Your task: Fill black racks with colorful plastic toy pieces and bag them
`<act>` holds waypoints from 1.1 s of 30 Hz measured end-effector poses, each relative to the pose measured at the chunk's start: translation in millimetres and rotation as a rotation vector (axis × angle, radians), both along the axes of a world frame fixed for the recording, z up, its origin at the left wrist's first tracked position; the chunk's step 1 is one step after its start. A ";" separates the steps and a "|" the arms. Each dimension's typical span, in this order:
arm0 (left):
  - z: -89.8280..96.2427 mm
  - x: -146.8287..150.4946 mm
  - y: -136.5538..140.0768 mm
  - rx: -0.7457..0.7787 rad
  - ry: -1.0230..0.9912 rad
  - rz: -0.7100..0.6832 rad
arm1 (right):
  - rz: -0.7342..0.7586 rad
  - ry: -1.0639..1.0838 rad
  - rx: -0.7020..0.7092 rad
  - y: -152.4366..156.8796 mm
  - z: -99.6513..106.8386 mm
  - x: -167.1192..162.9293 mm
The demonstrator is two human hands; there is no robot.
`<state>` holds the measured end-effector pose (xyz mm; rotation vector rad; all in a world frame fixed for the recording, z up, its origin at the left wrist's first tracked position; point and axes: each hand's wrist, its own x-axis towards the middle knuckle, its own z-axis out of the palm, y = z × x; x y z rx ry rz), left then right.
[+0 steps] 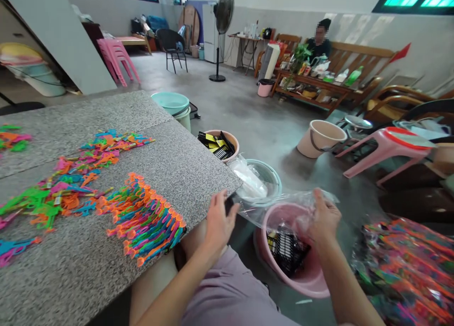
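My right hand (pixel 324 217) is closed on one end of a clear plastic bag (pixel 255 212), which stretches leftward over the pink bucket (pixel 319 288). By the bag's other end, my left hand (pixel 218 222) is at the table corner with thumb and fingers apart; I cannot tell whether it touches the bag. To its left on the speckled stone table (pixel 184 151) lies a neat stack of small colourful plastic toys (pixel 149 217), orange ends lined up. A loose heap of similar toys (pixel 71 184) spreads farther left.
Black-and-yellow pieces lie in the pink bucket and a peach basin (pixel 234 139). A pale green basin (pixel 273 174) holds clear plastic bags (pixel 248 179). Bagged colourful toys (pixel 407 269) pile up at right. Behind stand a beige bucket (pixel 319 139) and pink stool (pixel 386 141); a person (pixel 318 47) sits beyond.
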<state>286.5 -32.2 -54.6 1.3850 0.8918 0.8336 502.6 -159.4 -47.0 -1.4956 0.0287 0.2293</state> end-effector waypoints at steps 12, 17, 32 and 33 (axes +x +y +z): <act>49.1 -55.3 16.0 -0.488 -0.309 -0.047 | 1.122 -0.183 -0.107 70.4 17.6 -77.6; 88.2 -88.9 15.3 -0.425 -0.256 -0.240 | 0.561 -0.448 -0.082 130.5 29.8 -74.0; 24.1 -249.4 147.0 0.342 0.471 0.590 | 1.546 -1.061 -0.066 338.7 5.5 -251.7; 15.9 -247.2 136.9 0.331 0.481 0.586 | 1.563 -1.008 -0.057 331.7 -1.9 -247.9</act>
